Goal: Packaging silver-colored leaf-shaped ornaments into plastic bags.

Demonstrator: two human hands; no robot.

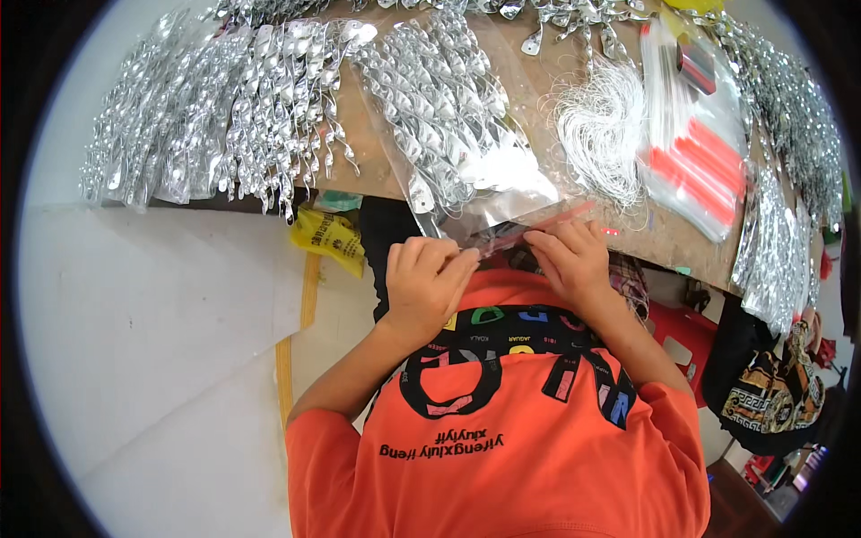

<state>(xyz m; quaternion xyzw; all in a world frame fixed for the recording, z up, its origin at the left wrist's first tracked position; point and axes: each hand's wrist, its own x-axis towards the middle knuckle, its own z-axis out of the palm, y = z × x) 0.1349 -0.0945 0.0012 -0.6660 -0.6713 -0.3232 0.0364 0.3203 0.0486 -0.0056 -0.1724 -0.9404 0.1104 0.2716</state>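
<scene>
– So, where does your clear bag [507,204] lie?
– It rests on the brown table [381,182], silver twisted strips [439,99] inside, its near end hanging over the edge toward you.
– And your hands?
– Your left hand [427,280] is curled, fingertips pinching that near end; your right hand [574,263] pinches it too, along the red strip [558,218].
– What is to your right?
– A white string bundle [599,134] near the bag, then red-edged bags [695,170] beside it.
</scene>
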